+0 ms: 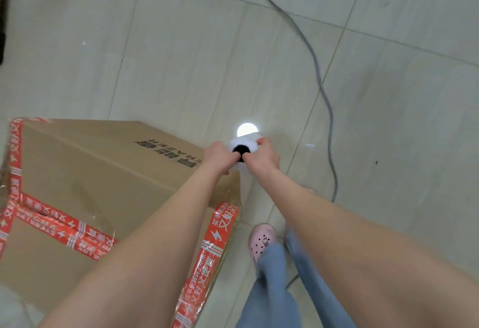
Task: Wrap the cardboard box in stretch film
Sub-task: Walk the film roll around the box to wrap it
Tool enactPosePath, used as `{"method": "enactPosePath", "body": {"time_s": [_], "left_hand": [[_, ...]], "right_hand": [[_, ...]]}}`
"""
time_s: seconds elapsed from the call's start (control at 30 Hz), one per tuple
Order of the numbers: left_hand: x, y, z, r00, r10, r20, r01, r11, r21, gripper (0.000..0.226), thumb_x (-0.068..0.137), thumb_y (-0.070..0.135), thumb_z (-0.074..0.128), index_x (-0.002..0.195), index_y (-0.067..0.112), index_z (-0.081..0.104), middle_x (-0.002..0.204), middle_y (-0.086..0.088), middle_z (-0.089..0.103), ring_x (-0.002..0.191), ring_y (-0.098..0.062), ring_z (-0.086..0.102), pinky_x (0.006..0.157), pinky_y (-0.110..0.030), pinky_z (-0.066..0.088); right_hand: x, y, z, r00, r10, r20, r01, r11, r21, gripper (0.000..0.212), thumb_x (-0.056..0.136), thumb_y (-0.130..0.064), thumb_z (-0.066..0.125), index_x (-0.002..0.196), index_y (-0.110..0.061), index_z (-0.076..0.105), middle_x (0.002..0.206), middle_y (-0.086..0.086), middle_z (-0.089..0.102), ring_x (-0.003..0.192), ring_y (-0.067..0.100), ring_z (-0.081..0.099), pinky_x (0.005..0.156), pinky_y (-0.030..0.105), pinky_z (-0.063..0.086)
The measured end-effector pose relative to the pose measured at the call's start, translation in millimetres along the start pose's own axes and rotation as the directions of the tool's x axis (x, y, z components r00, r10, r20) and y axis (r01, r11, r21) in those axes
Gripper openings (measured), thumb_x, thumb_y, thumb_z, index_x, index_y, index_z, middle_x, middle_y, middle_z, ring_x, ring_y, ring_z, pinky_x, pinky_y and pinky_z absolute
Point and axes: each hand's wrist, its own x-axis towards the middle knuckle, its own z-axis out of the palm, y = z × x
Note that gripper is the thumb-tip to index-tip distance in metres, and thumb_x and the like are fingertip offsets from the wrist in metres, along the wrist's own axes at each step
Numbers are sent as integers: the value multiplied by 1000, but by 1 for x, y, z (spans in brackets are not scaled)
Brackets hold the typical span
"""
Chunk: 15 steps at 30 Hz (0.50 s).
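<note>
At four o'clock from one brown cardboard box (pixel 85 180), your left hand (pixel 219 155) and right hand (pixel 263 156), arms stretched forward, grip one white roll of stretch film (pixel 243 143), fingers curled tight around its top.

From my feed the cardboard box (pixel 85 185) runs off the left and bottom edges, so I can't see its full outline, and both forearms cover part of its near right corner. My view of the stretch film roll (pixel 242 150) is end-on only: the left hand (pixel 220 156) and right hand (pixel 264 156) close round it and hide its sides, and I can't tell whether any film reaches the box. The grey cable (pixel 321 89) leaves at the top edge, its lower end disappears behind the jeans (pixel 274 288), and the red tape (pixel 204 270) print is too blurred to read.
</note>
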Motion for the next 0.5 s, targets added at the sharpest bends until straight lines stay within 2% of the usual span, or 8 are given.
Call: {"method": "enactPosePath", "body": {"time_s": [0.03, 0.1, 0.13, 0.2, 0.27, 0.37, 0.43, 0.5], "left_hand": [[1, 1, 0, 997, 76, -1, -76, 991, 108, 17, 84, 19, 60, 94, 6, 56, 96, -15, 62, 98, -33, 64, 75, -36, 52], [6, 3, 1, 974, 227, -4, -218, 941, 261, 44, 85, 19, 59, 128, 17, 52, 118, -11, 63, 114, -30, 56, 88, -35, 48], [8, 4, 1, 961, 276, -7, -262, 918, 296, 51, 85, 17, 57, 135, 22, 49, 124, -9, 61, 117, -29, 54, 92, -36, 47], [11, 7, 0, 941, 335, -41, -300, 886, 354, 46, 84, 12, 55, 130, 22, 54, 120, -10, 63, 112, -30, 57, 87, -35, 49], [17, 10, -5, 930, 358, -86, -294, 863, 410, 33, 83, 8, 53, 114, 14, 61, 107, -12, 65, 100, -32, 60, 74, -34, 47], [26, 14, -16, 934, 336, -119, -270, 885, 379, 16, 82, 9, 52, 96, 6, 57, 95, -13, 63, 81, -31, 54, 63, -33, 40], [30, 11, -22, 957, 256, -138, -216, 944, 250, 8, 81, 10, 52, 88, 6, 54, 90, -13, 62, 78, -30, 54, 62, -33, 42], [36, 3, -27, 978, 118, -170, -120, 993, -1, 6, 78, 14, 54, 77, 8, 51, 85, -11, 62, 80, -32, 62, 67, -38, 54]], "right_hand": [[0, 0, -2, 1000, -7, -6, 7, 1000, -22, 52, 86, -19, 60, 135, -18, 41, 127, 12, 54, 111, 30, 55, 87, 31, 46], [2, -3, -4, 999, -33, -11, 32, 998, -59, 53, 86, -19, 60, 135, -19, 42, 128, 12, 54, 111, 30, 55, 85, 29, 45], [3, -5, -5, 999, -45, -9, 44, 996, -76, 53, 86, -19, 60, 136, -19, 43, 129, 11, 54, 112, 30, 55, 86, 29, 45], [6, -12, -8, 997, -75, 6, 75, 991, -111, 49, 86, -16, 59, 134, -17, 46, 128, 11, 55, 112, 29, 55, 86, 28, 43], [10, -21, -10, 995, -99, 24, 102, 982, -159, 43, 86, -12, 57, 129, -17, 50, 126, 9, 56, 111, 27, 55, 85, 28, 42], [17, -37, -6, 991, -126, 32, 130, 963, -236, 49, 85, -12, 55, 132, -22, 49, 127, 6, 56, 111, 25, 56, 83, 27, 42], [21, -48, 0, 985, -172, 29, 172, 936, -308, 47, 83, -14, 55, 130, -24, 51, 122, 4, 59, 107, 24, 57, 78, 27, 42], [22, -60, 7, 974, -225, 20, 217, 909, -355, 45, 82, -13, 54, 125, -24, 53, 117, 3, 61, 105, 24, 57, 76, 28, 42]]}}
